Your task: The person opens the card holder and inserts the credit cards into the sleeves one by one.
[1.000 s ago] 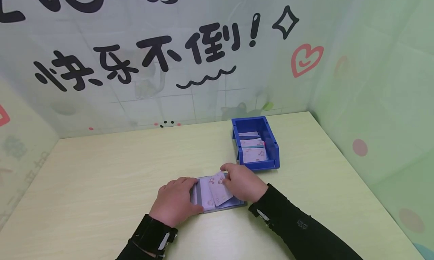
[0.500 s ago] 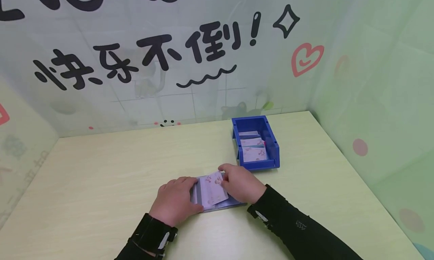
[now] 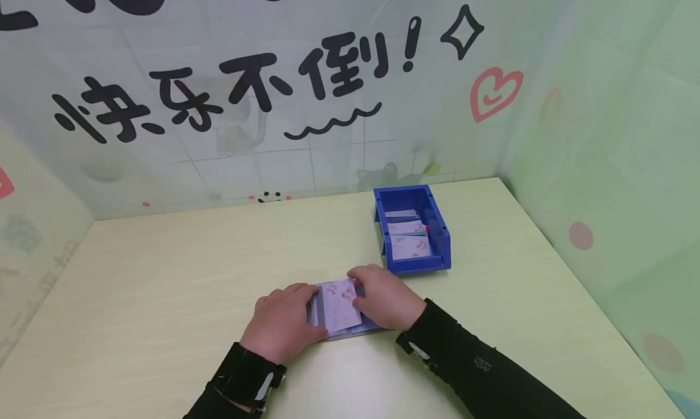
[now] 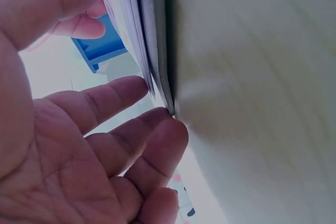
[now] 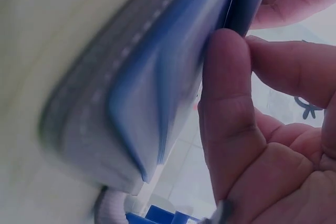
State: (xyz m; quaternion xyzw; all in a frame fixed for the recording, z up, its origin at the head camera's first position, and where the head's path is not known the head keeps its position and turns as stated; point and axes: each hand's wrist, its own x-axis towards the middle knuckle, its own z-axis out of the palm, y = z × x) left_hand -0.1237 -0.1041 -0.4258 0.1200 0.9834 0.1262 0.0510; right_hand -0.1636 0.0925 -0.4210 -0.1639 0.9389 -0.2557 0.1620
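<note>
Pink card point(image 3: 341, 309) is over the wallet point(image 3: 367, 327), its edge pinched between thumb and finger of the right hand point(image 3: 387, 297). The left hand point(image 3: 281, 322) grips the wallet's left end. Behind, on the table point(image 3: 164, 316), a blue bin point(image 3: 442, 249) holds more cards point(image 3: 410, 247).

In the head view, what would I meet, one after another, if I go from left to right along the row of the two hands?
Left hand → pink printed card → right hand → black right sleeve.

Left fingers point(image 4: 118, 99) arch in a wide grip while right fingers point(image 3: 361, 273) pinch narrowly.
</note>
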